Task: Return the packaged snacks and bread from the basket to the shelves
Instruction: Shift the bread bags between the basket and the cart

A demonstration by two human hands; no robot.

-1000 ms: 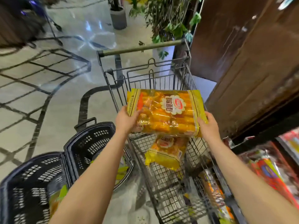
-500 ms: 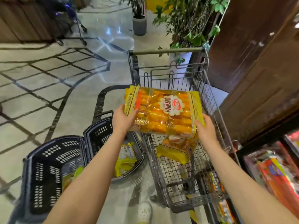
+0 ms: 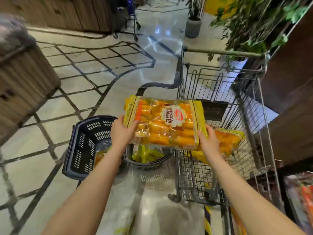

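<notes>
Swinging leftward since half a second back: wire cart (image 3: 220,133) now sits right of centre, black basket (image 3: 88,143) more exposed on floor. Second bread pack (image 3: 227,143) lies in cart; yellow packets (image 3: 145,154) in basket. Bread package (image 3: 166,122) held flat between cart and basket, left hand (image 3: 122,131) and right hand (image 3: 209,143) clamping its ends. Shelf placement not yet done.

Bread bag (image 3: 166,123) gripped at both ends | left hand (image 3: 122,131), right hand (image 3: 208,142) | above basket (image 3: 84,146) and wire cart (image 3: 225,106)
</notes>
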